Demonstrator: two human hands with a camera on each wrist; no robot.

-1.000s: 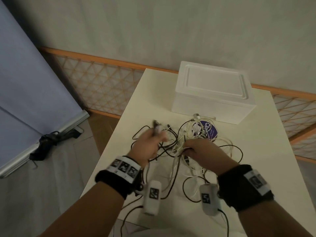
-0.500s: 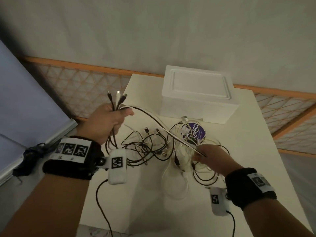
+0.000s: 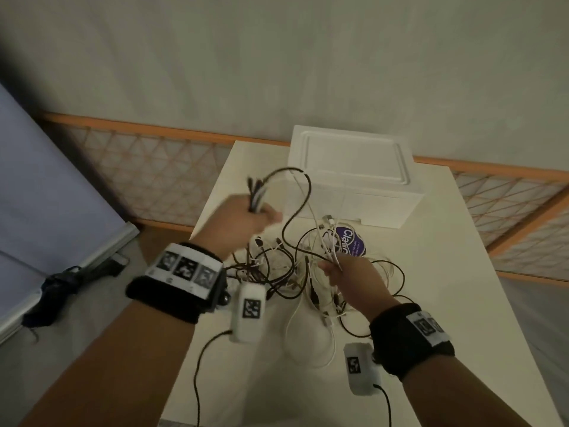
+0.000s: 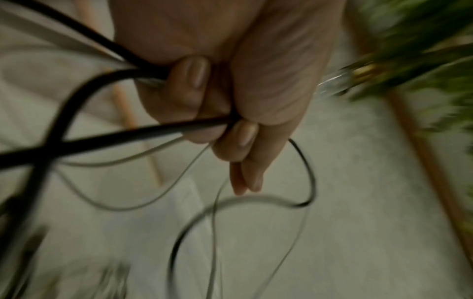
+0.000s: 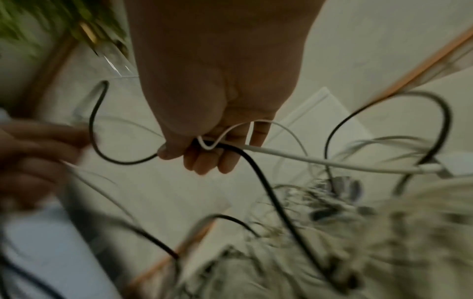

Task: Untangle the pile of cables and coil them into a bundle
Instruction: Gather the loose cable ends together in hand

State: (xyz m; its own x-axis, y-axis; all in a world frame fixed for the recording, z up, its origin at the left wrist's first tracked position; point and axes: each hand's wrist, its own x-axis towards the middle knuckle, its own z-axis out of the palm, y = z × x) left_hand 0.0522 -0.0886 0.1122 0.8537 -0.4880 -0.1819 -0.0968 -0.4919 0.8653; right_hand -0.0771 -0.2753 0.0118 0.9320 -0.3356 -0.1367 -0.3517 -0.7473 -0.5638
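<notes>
The left hand (image 3: 243,221) is raised above the table (image 3: 431,303), fist wrapped round several cable ends (image 3: 256,192). The tangled cables (image 3: 295,272) lie mid-table before a white box (image 3: 354,183). The right hand (image 3: 354,278) pinches black and white strands over the pile.

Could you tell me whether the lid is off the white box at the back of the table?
No, the white box has its lid seated flat on top in the head view, closed.
</notes>
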